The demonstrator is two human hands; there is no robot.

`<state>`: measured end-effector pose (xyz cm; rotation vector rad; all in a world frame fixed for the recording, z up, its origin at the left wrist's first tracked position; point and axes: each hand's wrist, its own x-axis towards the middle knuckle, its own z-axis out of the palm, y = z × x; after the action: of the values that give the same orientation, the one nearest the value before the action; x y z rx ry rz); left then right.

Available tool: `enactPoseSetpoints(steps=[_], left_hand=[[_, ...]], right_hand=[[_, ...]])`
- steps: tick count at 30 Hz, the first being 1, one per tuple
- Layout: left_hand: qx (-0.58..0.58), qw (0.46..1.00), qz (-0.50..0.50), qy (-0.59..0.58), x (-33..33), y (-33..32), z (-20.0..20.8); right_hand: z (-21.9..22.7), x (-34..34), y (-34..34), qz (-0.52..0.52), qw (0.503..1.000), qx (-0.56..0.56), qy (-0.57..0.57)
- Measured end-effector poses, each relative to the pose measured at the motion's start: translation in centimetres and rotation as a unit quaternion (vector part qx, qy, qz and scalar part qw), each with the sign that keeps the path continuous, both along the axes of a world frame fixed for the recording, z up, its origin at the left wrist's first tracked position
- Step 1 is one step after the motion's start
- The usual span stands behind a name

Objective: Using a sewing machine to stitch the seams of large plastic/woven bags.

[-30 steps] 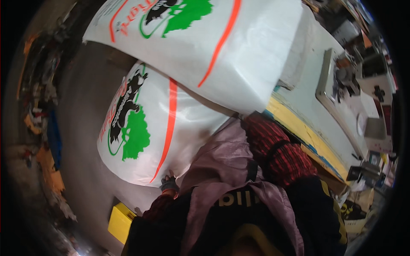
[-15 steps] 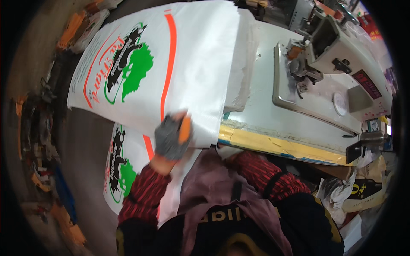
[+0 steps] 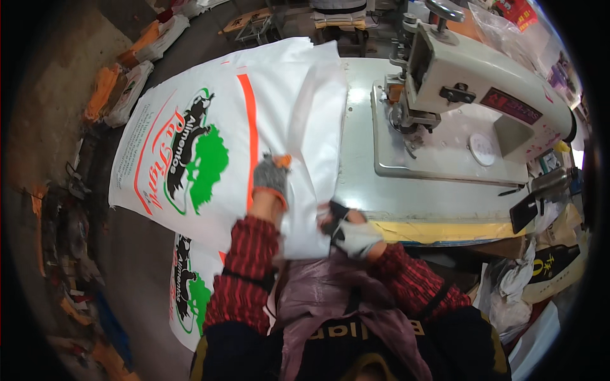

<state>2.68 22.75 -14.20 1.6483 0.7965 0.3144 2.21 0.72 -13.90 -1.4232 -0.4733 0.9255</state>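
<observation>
A large white woven sack (image 3: pixel 219 120), printed with a green tree, black figures and red-orange bands, lies in front of me, its right part over the table's left end. On its right half is my left hand (image 3: pixel 272 174), in a grey glove with orange at the fingers; the fingers are curled onto the material and partly hidden. At the near right edge of the sack, my right hand (image 3: pixel 349 232), in a black and white glove, is closed around the edge, slightly blurred. Under the sack's near side, a second printed sack (image 3: pixel 190 292) hangs lower.
A white industrial sewing machine (image 3: pixel 470 89) stands on the pale table (image 3: pixel 356 171), right of the sack. Yellow tape (image 3: pixel 438 230) runs along the table's front edge. Plastic bags (image 3: pixel 508 279) crowd the lower right. Bundled orange and white sacks (image 3: pixel 130 95) lie at the far left.
My right hand has come up from below the table edge onto the sack's near right edge. The left hand has moved further onto the sack, which now shows creases on its right. The view has shifted.
</observation>
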Motion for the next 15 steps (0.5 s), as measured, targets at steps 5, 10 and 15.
enactPoseSetpoints(steps=[5,10,15], left_hand=[[-0.042,0.989,0.093,-0.109,-7.2,-2.7,1.4],[0.309,0.947,-0.062,-0.054,-11.2,2.9,9.6],[0.784,0.608,-0.002,0.13,-11.3,11.2,22.5]], right_hand=[[0.8,3.6,0.7,-0.207,0.953,-0.138,-0.173],[-1.7,6.1,3.4,-0.28,0.943,-0.147,-0.105],[0.3,8.0,4.4,-0.262,0.938,-0.182,-0.138]])
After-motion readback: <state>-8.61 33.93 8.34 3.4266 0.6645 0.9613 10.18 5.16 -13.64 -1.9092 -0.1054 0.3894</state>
